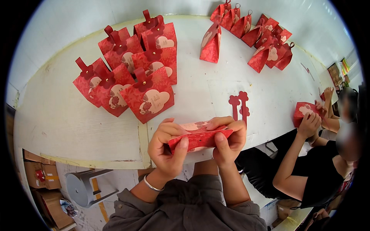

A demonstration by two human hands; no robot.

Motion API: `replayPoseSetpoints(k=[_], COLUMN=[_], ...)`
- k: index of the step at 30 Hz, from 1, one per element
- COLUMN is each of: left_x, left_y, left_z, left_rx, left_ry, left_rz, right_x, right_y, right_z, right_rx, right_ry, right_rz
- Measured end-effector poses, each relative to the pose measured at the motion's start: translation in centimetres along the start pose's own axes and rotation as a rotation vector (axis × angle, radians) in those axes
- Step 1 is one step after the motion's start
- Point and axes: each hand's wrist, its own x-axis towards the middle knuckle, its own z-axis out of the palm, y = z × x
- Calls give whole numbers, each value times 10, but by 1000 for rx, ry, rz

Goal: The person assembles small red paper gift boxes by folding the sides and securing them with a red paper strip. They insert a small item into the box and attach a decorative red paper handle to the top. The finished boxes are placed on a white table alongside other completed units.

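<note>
Fingers of left hand (166, 148) and right hand (228, 139) pinching red folded box (200, 138) (flattened), above table edge (115, 163), bare tabletop beyond.

Desk (77, 127) bare front-left & centre; red gift bags (131, 73) block left-rear, more bags (262, 38) rear-right, handle strips (239, 106) near centre.

Two hands fold a red paper box above a white table.

The left hand (166, 146) and right hand (228, 140) pinch the flattened red box (200, 138) by its ends (thumbs on top). Finished red boxes (131, 73) stand behind on the table (77, 123); two red strips (239, 104) lie near; another person's hand (309, 124) holds a box at the right.
</note>
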Motion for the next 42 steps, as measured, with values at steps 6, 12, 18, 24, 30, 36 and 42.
replayPoseSetpoints(k=[6,12,18,24,30,36,42], left_x=[1,2,14,21,22,21,5], left_y=[8,3,10,4,7,6,-3], left_z=[12,8,0,-16,-14,-15,-5], left_rx=[-108,-81,341,350,48,88,117], left_ry=[168,111,-65,-195,-267,-262,-104], left_rz=[24,90,134,201,-20,21,79], right_x=[-1,-3,9,8,5,5,9], right_y=[-2,-6,-13,-9,-7,-4,-2], right_z=[-4,-5,5,-11,-23,-15,-17], right_rx=[-141,-58,-39,-511,-181,-121,-116], right_ry=[-53,-18,88,-190,-311,-245,-288], right_rz=[-52,16,239,-89,105,108,158])
